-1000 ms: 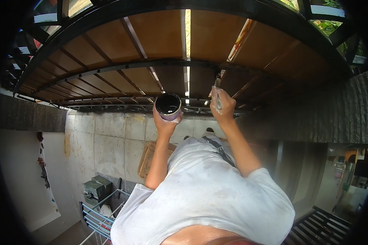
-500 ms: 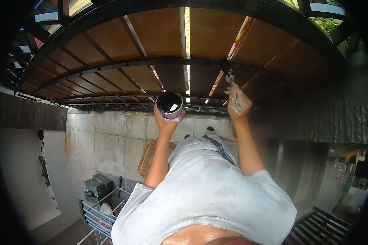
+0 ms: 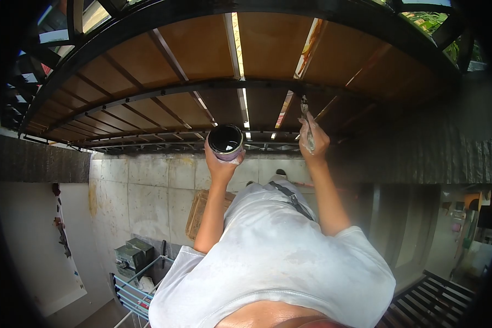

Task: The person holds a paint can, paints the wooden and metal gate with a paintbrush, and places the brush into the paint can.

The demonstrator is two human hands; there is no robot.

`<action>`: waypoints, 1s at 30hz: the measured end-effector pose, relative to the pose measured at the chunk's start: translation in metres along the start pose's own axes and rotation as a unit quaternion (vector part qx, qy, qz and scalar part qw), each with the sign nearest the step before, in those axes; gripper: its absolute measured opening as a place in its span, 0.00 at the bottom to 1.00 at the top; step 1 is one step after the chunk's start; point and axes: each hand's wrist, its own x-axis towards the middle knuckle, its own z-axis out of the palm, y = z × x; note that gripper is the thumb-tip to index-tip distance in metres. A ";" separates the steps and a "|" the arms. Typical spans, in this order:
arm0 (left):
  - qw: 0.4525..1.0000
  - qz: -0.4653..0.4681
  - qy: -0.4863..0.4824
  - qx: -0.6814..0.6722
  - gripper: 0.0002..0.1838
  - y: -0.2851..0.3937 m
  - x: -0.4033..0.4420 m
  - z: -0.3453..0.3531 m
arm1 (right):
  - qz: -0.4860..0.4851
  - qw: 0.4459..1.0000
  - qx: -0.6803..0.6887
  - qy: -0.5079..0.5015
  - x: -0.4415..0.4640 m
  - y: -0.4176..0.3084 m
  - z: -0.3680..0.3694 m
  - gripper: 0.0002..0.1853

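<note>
Wrapped round a can of black paint [image 3: 226, 140], my left hand [image 3: 217, 163] holds it upright at mid-chest distance, its open top facing me. My right hand [image 3: 315, 140] grips a paintbrush [image 3: 309, 131] by its paint-smeared handle. The brush points away from me, its tip at the dark middle rail [image 3: 268, 85] of a large gate. Whether the bristles touch the rail I cannot tell, since they blend into the dark metal. Brown panels [image 3: 202, 49] with narrow gaps between them fill the gate's black frame. White smears mark both hands.
Pale tiles [image 3: 147, 169] cover the floor below the gate. A brown tray-like box [image 3: 197, 213] lies beside my left arm. Farther back stand a green metal box [image 3: 134, 252] and a blue drying rack [image 3: 131, 292]. Dark slatted metal [image 3: 429, 300] is at the lower right.
My right hand has drawn slightly down and left with the brush, which now stands more upright. The gate has shifted a little in view; the can stays in my left hand.
</note>
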 end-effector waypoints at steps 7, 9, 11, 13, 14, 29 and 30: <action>1.000 0.003 -0.011 -0.010 0.61 -0.008 0.004 0.005 | -0.098 0.992 0.078 -0.031 0.009 -0.044 0.021 0.21; 1.000 0.002 -0.016 -0.017 0.61 -0.004 0.006 0.007 | -0.096 0.990 0.097 -0.038 0.018 -0.051 0.033 0.22; 1.000 0.002 -0.017 -0.020 0.61 0.001 0.006 0.007 | -0.071 0.993 0.087 -0.046 0.028 -0.044 0.031 0.22; 1.000 -0.002 -0.020 -0.015 0.61 -0.008 0.004 0.006 | -0.059 0.994 0.086 -0.033 0.029 -0.031 0.024 0.23; 1.000 -0.004 -0.019 -0.013 0.61 -0.012 0.004 0.005 | -0.042 0.997 0.064 -0.023 0.029 -0.025 0.015 0.22; 0.997 -0.013 -0.045 -0.061 0.65 -0.006 0.011 0.018 | -0.067 0.990 0.109 -0.067 0.050 -0.057 0.008 0.17; 0.998 -0.007 -0.043 -0.049 0.65 -0.003 0.010 0.020 | -0.051 0.992 0.103 -0.055 0.049 -0.052 0.010 0.18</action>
